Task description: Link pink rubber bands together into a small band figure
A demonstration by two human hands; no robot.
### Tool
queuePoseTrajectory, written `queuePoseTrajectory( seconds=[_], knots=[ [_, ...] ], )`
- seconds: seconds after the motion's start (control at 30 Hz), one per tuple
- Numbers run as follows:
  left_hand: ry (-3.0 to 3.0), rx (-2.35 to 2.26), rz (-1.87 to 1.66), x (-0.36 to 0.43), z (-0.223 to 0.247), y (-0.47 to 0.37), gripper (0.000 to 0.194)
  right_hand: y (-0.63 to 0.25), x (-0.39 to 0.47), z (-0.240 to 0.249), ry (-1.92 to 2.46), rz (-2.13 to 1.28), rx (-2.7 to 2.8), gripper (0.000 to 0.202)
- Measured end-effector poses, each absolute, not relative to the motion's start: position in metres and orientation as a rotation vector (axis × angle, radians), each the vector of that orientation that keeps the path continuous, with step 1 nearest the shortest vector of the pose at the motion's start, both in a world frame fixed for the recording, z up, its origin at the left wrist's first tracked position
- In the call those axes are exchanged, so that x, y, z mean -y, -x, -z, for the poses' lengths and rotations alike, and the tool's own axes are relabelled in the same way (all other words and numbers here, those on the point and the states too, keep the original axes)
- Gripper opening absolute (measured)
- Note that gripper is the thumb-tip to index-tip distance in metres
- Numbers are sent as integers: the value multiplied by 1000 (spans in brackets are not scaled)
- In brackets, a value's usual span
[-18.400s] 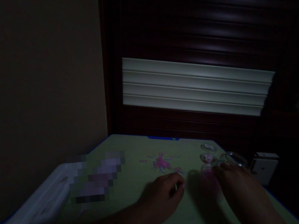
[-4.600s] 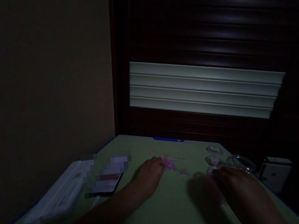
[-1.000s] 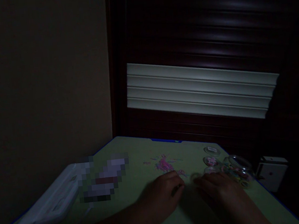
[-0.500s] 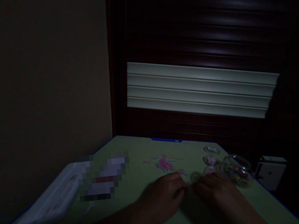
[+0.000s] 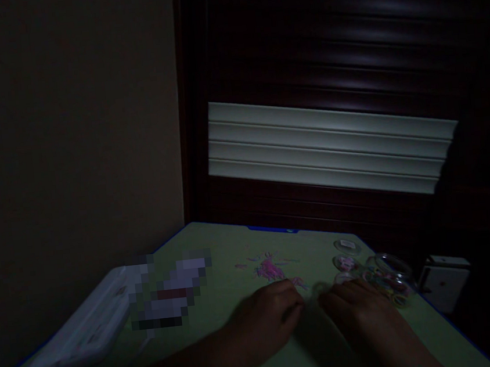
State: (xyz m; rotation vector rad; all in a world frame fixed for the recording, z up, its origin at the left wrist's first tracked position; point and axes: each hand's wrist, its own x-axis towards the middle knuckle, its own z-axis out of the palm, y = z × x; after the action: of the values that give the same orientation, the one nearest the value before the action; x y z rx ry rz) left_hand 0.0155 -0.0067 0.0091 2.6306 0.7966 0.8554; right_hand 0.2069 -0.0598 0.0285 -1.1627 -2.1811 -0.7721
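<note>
My left hand [image 5: 271,319] is over the middle of the table, its thumb and fingers curled together in a pinch. Just right of it, my right hand [image 5: 361,312] is held palm down with the fingers bent together. A faint, clear round shape [image 5: 319,288] shows by the right fingertips; darkness and blur hide what either hand holds. Beyond the left hand lies a pile of small pink pieces [image 5: 270,269], with thin loose strips around it. Past the right hand stands a clear jar [image 5: 393,267] of coloured bands, beside a small round dish [image 5: 345,263] with pink contents.
A clear round lid [image 5: 347,247] with a white label lies near the table's far right edge. On the left of the pale green table [image 5: 216,242] are a white case-like object [image 5: 92,316] and a blurred-out rectangular item [image 5: 173,293]. A white box [image 5: 444,282] stands beyond the right edge.
My hands have drawn slightly apart: the right one has shifted a little to the right, the left a little to the left. The things on the table have stayed in place.
</note>
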Motion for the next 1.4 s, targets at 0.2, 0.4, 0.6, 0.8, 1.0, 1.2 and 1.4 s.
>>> queuePoseTrajectory(
  seconds=[0.2, 0.4, 0.6, 0.8, 1.0, 1.2, 1.4],
  knots=[
    [-2666, -795, -847, 11, -13, -16, 14, -205, 63, -33, 1176, 779, 2191, 26],
    [-2692, -789, -832, 9, -11, -16, 5, -204, 64, -35, 1171, 819, 2199, 26],
    [-2706, -790, -840, 5, -8, -16, 11, -206, 62, -33, 1185, 833, 2185, 25],
    [-2716, -789, -845, 4, -7, -15, 14, -213, 65, -37, 1298, 846, 2152, 25],
    [-2712, -808, -825, 2, -7, -14, 15, -222, 74, -52, 1622, 784, 2179, 27],
    [-2711, -795, -815, 3, -9, -14, 15, -231, 77, -56, 1854, 806, 2048, 35],
    [-2704, -798, -811, 2, -8, -14, 14, -230, 79, -56, 1958, 805, 2012, 34]
  ],
)
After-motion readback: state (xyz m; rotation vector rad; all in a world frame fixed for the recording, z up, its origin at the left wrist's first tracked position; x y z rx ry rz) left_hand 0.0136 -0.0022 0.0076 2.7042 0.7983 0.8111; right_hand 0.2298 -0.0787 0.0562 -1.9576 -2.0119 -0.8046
